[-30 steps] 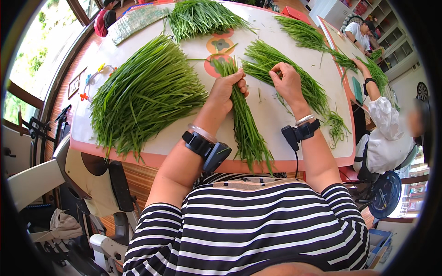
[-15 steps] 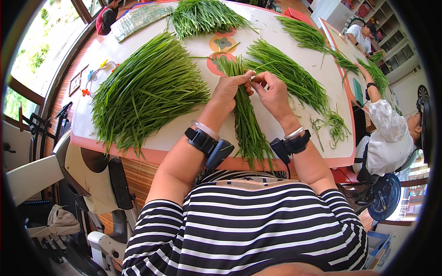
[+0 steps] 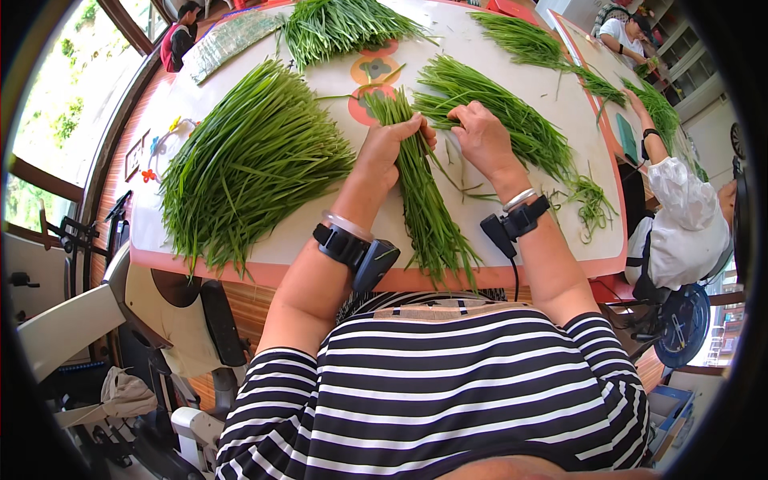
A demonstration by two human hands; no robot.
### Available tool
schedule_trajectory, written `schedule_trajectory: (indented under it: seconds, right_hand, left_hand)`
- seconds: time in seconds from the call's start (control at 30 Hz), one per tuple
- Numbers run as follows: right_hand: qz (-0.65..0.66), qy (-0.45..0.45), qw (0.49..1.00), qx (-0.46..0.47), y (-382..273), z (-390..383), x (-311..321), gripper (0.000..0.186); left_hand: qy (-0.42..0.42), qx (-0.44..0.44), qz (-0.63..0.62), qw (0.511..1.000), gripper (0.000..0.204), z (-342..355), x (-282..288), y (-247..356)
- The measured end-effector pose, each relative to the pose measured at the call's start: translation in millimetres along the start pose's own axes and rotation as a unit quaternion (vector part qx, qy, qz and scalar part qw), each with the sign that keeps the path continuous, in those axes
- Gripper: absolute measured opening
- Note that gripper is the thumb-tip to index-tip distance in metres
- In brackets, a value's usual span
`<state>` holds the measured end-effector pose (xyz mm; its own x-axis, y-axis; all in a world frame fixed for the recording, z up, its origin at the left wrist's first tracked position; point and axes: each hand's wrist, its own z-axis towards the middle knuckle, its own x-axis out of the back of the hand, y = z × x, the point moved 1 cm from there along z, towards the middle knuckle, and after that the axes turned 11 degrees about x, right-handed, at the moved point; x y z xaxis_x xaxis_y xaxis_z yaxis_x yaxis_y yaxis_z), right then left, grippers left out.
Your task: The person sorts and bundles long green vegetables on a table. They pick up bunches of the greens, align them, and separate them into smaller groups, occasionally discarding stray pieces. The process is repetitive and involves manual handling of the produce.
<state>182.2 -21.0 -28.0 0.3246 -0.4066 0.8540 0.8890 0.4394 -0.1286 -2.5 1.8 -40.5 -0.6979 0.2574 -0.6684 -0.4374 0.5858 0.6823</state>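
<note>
My left hand (image 3: 390, 148) grips a long bundle of green chive-like stalks (image 3: 424, 212) that lies on the table (image 3: 264, 248) and hangs over its near edge. My right hand (image 3: 480, 136) rests just right of the bundle, fingers curled on a few loose stalks at the edge of a second pile (image 3: 496, 120). Both wrists carry black strapped devices and a bangle.
A large fan-shaped heap of stalks (image 3: 248, 168) lies to the left, and another heap (image 3: 344, 24) at the far side. Trimmed scraps (image 3: 592, 204) lie near the right edge. A person in white (image 3: 680, 216) works at the right; another person (image 3: 628, 36) sits further back.
My right hand moved left from the second pile to meet the left hand at the bundle, then drew slightly right again. The left hand kept its grip on the bundle.
</note>
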Motion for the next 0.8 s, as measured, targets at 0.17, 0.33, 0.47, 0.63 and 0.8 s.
schedule_trajectory:
  seconds: [0.17, 0.33, 0.47, 0.63, 0.8]
  right_hand:
    - [-0.015, -0.014, 1.0, 0.011, 5, 0, -2, 0.01]
    - [0.016, 0.04, 0.999, -0.008, -4, 3, 9, 0.01]
    - [0.115, 0.107, 0.987, -0.025, -13, 7, 19, 0.009]
    - [0.238, 0.102, 0.964, -0.06, -43, 10, 25, 0.009]
    - [0.298, 0.076, 0.947, -0.091, -46, 6, 23, 0.01]
  left_hand:
    - [0.026, 0.01, 0.006, 1.0, 0.015, 2, 5, -1]
    - [0.044, 0.001, 0.002, 0.999, 0.015, 4, 7, -2]
    - [0.044, -0.008, -0.001, 0.999, 0.015, 2, 3, -2]
    - [0.049, -0.026, 0.003, 0.998, 0.015, 2, 4, -5]
    - [0.034, -0.017, 0.003, 0.999, 0.018, 3, 5, -4]
